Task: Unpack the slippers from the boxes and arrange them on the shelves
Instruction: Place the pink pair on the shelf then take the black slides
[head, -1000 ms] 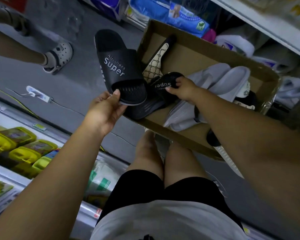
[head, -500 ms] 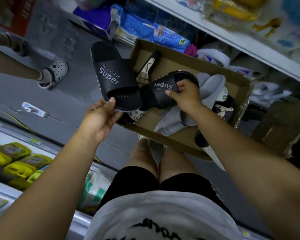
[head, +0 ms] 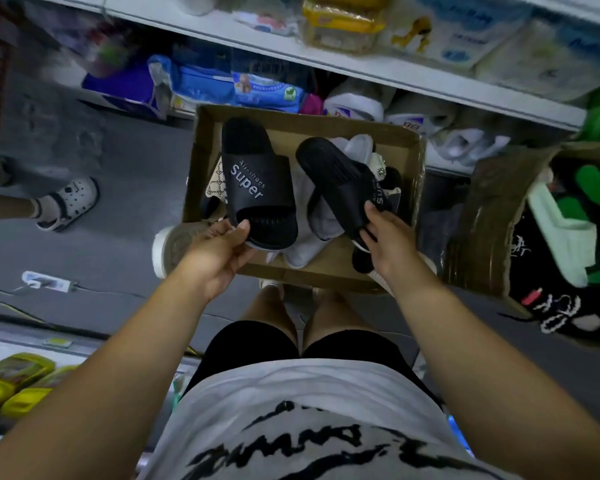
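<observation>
**One black slipper in each hand, both over the open box**

On my feed the left hand (head: pixel 222 249) pinches the toe end of a black "Super" slipper (head: pixel 257 178). The thumb lies on the ribbed footbed and the fingers curl underneath. That slipper is strap-up over the left part of the cardboard box (head: pixel 196 168).

The right hand (head: pixel 387 242) grips the toe end of the second black slipper (head: pixel 336 181), with its thumb and fingers curled round the edge. This one is rolled onto its side, and only part of its lettering shows beside the thumb. The two slippers are side by side and apart.

Below them in the box I can make out grey slippers (head: pixel 323 216) and a beige patterned slipper (head: pixel 217 183) against the left wall. The box is in front of the white shelf (head: pixel 395 72). To its right, a second carton (head: pixel 482 220) holds green slippers (head: pixel 596 185).
</observation>
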Action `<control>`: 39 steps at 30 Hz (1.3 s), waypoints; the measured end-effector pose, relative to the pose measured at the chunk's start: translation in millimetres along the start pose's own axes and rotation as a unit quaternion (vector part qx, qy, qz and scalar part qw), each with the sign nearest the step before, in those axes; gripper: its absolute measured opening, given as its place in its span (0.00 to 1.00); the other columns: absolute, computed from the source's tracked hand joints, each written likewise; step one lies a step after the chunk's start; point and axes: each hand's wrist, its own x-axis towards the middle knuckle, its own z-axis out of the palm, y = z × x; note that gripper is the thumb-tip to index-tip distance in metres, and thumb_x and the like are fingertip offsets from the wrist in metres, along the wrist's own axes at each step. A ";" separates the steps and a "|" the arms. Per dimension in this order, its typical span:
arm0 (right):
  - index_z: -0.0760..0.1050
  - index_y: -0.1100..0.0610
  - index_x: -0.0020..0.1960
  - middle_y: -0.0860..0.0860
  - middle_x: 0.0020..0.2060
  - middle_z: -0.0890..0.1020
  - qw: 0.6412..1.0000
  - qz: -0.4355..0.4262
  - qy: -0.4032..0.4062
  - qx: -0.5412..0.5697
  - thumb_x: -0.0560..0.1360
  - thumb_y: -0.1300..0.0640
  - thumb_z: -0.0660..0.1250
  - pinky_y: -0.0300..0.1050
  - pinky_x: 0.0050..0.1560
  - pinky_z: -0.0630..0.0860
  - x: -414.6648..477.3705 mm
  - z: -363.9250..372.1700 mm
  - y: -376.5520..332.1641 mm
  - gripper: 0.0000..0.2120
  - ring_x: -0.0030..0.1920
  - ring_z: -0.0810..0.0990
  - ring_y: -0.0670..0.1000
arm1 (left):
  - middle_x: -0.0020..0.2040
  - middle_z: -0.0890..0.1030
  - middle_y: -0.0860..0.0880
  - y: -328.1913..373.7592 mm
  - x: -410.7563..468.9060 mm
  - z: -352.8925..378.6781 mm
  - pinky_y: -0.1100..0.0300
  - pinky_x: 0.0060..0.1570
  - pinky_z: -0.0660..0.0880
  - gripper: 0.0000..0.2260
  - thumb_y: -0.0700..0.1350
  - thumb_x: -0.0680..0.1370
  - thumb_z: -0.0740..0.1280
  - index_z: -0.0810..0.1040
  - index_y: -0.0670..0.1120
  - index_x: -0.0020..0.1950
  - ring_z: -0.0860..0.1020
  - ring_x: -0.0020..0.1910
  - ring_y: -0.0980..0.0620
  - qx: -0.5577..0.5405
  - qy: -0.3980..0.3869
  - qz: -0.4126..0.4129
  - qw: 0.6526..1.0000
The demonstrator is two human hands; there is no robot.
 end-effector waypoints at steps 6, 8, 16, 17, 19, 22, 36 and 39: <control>0.74 0.60 0.67 0.56 0.65 0.80 0.992 0.027 -0.011 -0.121 0.75 0.54 0.76 0.50 0.71 0.71 11.5 -37.7 14.7 0.24 0.66 0.77 0.55 | 0.55 0.84 0.45 -26.2 9.2 22.4 0.55 0.47 0.82 0.05 0.38 0.83 0.64 0.80 0.44 0.55 0.83 0.52 0.49 0.040 0.011 -0.023 0.999; 0.72 0.61 0.72 0.56 0.65 0.80 0.989 0.016 -0.009 -0.146 0.76 0.55 0.75 0.48 0.69 0.72 13.9 -48.3 12.6 0.28 0.66 0.78 0.54 | 0.55 0.83 0.45 -33.5 10.1 26.1 0.54 0.52 0.81 0.05 0.38 0.83 0.65 0.80 0.44 0.54 0.82 0.54 0.49 0.039 0.021 -0.028 0.999; 0.69 0.59 0.74 0.55 0.69 0.75 0.942 -0.021 -0.066 -0.327 0.74 0.54 0.77 0.47 0.65 0.73 35.1 -60.6 6.6 0.33 0.66 0.76 0.53 | 0.51 0.85 0.45 -69.3 5.5 23.5 0.56 0.46 0.84 0.05 0.37 0.83 0.64 0.78 0.43 0.50 0.84 0.50 0.49 0.007 0.060 -0.029 0.998; 0.68 0.59 0.75 0.55 0.71 0.74 0.934 -0.020 -0.078 -0.348 0.74 0.53 0.78 0.49 0.68 0.73 38.7 -58.4 6.2 0.34 0.68 0.75 0.54 | 0.51 0.84 0.44 -74.5 4.9 22.2 0.56 0.46 0.84 0.05 0.36 0.83 0.64 0.78 0.42 0.51 0.84 0.51 0.49 0.000 0.065 -0.029 0.997; 0.66 0.59 0.76 0.55 0.72 0.73 0.920 -0.012 -0.101 -0.378 0.73 0.51 0.78 0.53 0.71 0.72 47.8 -52.5 5.8 0.37 0.70 0.73 0.55 | 0.51 0.84 0.43 -84.7 4.0 20.6 0.55 0.46 0.84 0.05 0.36 0.83 0.63 0.77 0.42 0.50 0.83 0.52 0.48 -0.018 0.077 -0.024 0.997; 0.67 0.58 0.75 0.55 0.69 0.75 0.900 0.017 -0.125 -0.418 0.71 0.45 0.79 0.53 0.69 0.73 58.3 -39.4 7.2 0.40 0.67 0.75 0.55 | 0.51 0.84 0.45 -97.8 3.6 20.2 0.56 0.50 0.83 0.08 0.36 0.83 0.62 0.78 0.44 0.48 0.83 0.51 0.49 -0.037 0.083 -0.010 0.996; 0.78 0.58 0.52 0.56 0.51 0.85 0.891 -0.016 -0.149 -0.428 0.78 0.61 0.72 0.59 0.63 0.79 65.9 -28.6 51.3 0.05 0.56 0.83 0.56 | 0.54 0.83 0.43 -126.5 1.4 5.5 0.55 0.50 0.83 0.06 0.36 0.84 0.61 0.78 0.41 0.54 0.85 0.49 0.50 -0.113 0.096 -0.005 0.989; 0.76 0.63 0.64 0.58 0.57 0.84 0.903 -0.031 -0.133 -0.408 0.79 0.60 0.70 0.58 0.64 0.79 47.3 -33.4 46.0 0.14 0.58 0.83 0.55 | 0.54 0.83 0.43 -118.3 -9.6 1.7 0.57 0.46 0.84 0.06 0.36 0.83 0.61 0.78 0.41 0.55 0.86 0.48 0.50 -0.112 0.077 -0.001 0.991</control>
